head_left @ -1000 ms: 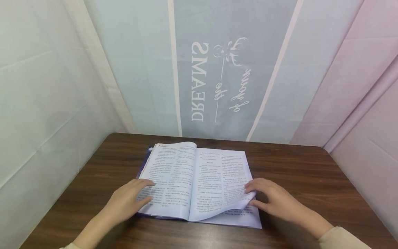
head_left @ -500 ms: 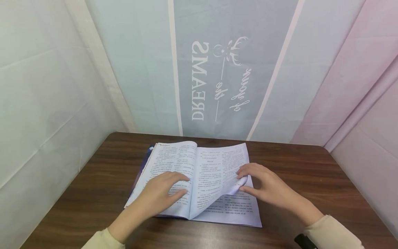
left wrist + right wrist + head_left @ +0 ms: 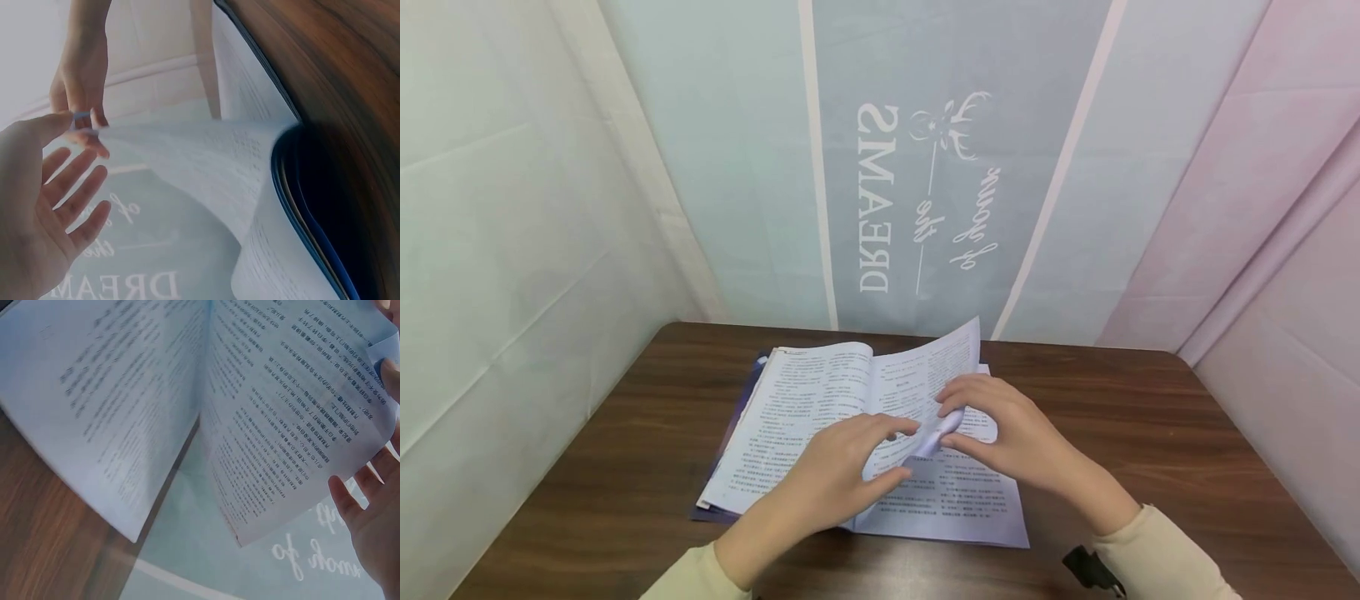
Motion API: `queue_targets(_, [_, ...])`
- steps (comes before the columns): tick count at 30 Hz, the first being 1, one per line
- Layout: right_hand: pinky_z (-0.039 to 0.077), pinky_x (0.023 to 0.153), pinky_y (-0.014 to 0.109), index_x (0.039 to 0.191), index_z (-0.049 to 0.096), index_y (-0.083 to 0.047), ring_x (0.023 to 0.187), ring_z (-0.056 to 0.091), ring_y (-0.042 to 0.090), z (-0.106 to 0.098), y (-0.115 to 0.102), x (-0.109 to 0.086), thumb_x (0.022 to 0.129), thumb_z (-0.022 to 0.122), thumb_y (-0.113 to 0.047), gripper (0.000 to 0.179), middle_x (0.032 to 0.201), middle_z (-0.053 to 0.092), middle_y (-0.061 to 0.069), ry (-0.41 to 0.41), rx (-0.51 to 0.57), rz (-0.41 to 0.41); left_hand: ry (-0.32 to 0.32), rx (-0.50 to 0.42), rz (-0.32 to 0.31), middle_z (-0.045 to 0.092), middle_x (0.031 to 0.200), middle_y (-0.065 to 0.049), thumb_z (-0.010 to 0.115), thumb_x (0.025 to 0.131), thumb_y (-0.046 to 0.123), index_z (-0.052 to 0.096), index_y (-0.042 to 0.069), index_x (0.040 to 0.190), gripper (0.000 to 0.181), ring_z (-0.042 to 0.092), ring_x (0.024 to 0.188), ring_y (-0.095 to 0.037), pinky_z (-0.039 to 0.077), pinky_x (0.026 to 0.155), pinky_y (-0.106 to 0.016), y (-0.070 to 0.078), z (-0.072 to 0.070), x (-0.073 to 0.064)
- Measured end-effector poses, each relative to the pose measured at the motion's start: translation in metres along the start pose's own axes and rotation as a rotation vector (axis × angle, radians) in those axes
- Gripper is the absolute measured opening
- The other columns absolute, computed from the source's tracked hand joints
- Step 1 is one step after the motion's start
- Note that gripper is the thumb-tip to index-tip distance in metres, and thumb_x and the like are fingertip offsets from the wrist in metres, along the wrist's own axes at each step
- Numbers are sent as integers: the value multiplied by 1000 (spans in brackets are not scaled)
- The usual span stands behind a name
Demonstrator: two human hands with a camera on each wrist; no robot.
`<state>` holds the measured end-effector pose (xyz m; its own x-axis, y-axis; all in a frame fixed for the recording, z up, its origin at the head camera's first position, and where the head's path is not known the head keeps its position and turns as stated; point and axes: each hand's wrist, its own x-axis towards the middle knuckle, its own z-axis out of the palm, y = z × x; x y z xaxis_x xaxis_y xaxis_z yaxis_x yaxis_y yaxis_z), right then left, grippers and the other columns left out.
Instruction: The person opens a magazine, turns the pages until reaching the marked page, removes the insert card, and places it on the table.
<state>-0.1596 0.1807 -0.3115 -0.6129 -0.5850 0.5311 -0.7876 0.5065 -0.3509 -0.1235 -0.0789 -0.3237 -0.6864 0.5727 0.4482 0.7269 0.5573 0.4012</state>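
An open book (image 3: 805,400) with printed pages lies on the table. My right hand (image 3: 1007,429) pinches the outer edge of a lifted page (image 3: 917,367), which curls up and leans leftward over the right half. In the right wrist view, the thumb of the right hand (image 3: 378,519) lies at a folded bit of that page. My left hand (image 3: 850,467) hovers over the middle of the book, fingers spread and thumb apart, close to the lifted page. The left wrist view shows the left hand (image 3: 47,206) with loosely spread fingers, near the right hand (image 3: 81,94).
A dark brown wooden table (image 3: 625,433) bears the book. Behind it hangs a grey-blue curtain (image 3: 760,208) with mirrored white lettering, and pale cloth walls flank both sides. A dark blue cover (image 3: 748,392) shows under the book's left side.
My right hand has moved left and up, carrying the page edge from nearly flat to raised. My left hand has moved right from the left page towards the lifted page.
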Motion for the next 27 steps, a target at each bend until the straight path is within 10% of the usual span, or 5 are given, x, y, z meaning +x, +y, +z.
queue_targets(14, [40, 106, 41, 108, 69, -19, 122, 55, 21, 0, -10, 9, 76, 86, -21, 36, 122, 65, -3, 56, 5, -23, 138, -34, -18, 70, 101, 6, 73, 89, 8, 65, 18, 125, 38, 64, 89, -7, 54, 73, -23, 4, 8, 4])
queue_targets(27, [34, 109, 21, 122, 66, -14, 128, 49, 22, -8, -13, 2, 77, 85, -11, 48, 137, 57, 4, 105, 65, 18, 193, 23, -110, 65, 123, 3, 73, 89, 4, 57, 17, 136, 51, 64, 95, -8, 57, 77, -27, -8, -3, -5])
